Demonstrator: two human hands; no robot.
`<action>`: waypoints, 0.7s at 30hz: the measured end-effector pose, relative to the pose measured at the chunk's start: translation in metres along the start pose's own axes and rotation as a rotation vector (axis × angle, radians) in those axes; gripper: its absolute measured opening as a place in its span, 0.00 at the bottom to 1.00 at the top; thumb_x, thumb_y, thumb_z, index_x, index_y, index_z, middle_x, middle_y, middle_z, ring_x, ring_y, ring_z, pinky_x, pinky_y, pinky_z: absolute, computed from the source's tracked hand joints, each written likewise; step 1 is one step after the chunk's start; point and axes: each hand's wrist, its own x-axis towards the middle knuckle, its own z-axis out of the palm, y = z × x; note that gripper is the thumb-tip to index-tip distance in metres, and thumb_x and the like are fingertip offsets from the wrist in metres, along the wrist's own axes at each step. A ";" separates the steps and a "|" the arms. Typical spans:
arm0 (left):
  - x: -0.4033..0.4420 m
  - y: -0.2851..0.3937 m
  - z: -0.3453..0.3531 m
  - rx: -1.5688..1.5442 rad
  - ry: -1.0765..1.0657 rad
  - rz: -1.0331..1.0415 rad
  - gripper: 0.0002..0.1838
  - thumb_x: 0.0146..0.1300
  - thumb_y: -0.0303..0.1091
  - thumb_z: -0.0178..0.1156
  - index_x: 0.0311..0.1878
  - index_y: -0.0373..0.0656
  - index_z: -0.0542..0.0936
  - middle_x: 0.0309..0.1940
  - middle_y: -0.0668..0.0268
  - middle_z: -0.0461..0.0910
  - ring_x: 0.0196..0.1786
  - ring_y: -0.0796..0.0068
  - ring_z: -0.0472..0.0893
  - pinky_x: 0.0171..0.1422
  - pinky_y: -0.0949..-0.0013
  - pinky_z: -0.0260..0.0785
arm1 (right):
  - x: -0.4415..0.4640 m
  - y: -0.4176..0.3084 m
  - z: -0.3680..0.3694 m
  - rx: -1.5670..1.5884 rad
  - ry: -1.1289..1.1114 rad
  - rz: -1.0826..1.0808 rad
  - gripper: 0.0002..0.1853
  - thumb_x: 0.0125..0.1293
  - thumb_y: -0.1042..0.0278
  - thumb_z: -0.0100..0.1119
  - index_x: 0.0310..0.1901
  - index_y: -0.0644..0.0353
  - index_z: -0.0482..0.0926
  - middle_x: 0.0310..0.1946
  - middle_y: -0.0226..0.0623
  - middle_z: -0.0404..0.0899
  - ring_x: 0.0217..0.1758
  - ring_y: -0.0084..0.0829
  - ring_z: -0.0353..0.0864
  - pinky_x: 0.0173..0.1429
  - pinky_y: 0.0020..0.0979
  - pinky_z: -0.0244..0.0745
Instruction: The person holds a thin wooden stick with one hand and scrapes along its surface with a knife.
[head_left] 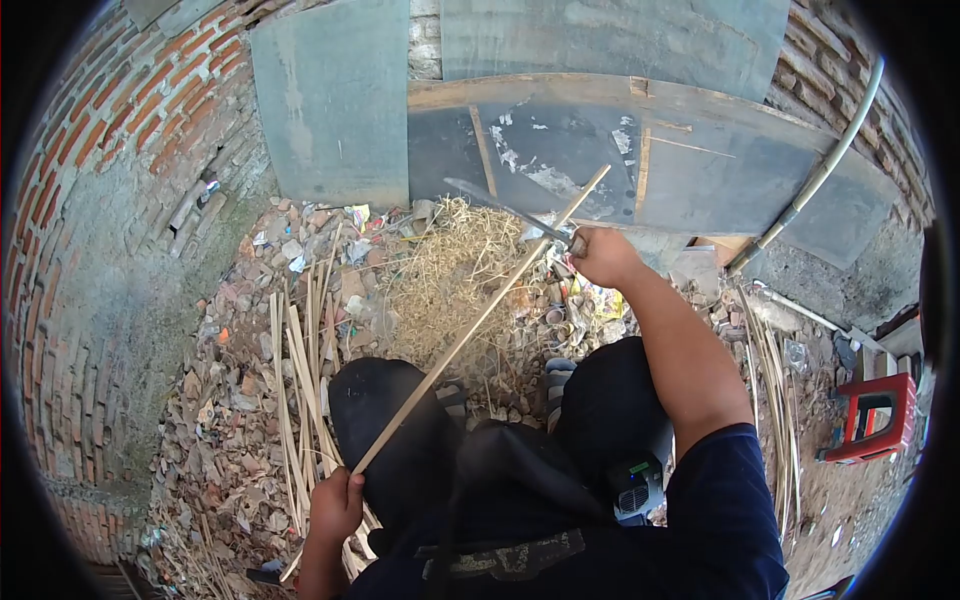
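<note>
My left hand (336,508), at the lower left, is closed around the near end of a long bamboo strip (440,366). The strip slants up and away to the right, passing over my left knee. My right hand (606,258) grips the handle of a long-bladed knife (518,212), its blade pointing to the left and away from me. In this view the blade crosses the strip near its far end; whether they touch I cannot tell. A heap of thin shavings (450,265) lies on the ground beyond my knees.
More bamboo strips (303,385) lie on the left, with another bundle (770,390) on the right. Rubble (225,420) covers the ground. A red plastic stool (872,420) stands at right. Grey panels (330,110) and a brick wall (75,300) enclose the spot.
</note>
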 end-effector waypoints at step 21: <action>-0.004 -0.004 0.018 0.054 0.047 -0.048 0.21 0.80 0.44 0.50 0.32 0.37 0.73 0.22 0.42 0.76 0.30 0.32 0.79 0.33 0.41 0.67 | -0.004 -0.040 -0.008 0.018 -0.056 -0.103 0.14 0.58 0.62 0.64 0.46 0.53 0.84 0.38 0.47 0.88 0.43 0.51 0.88 0.52 0.48 0.83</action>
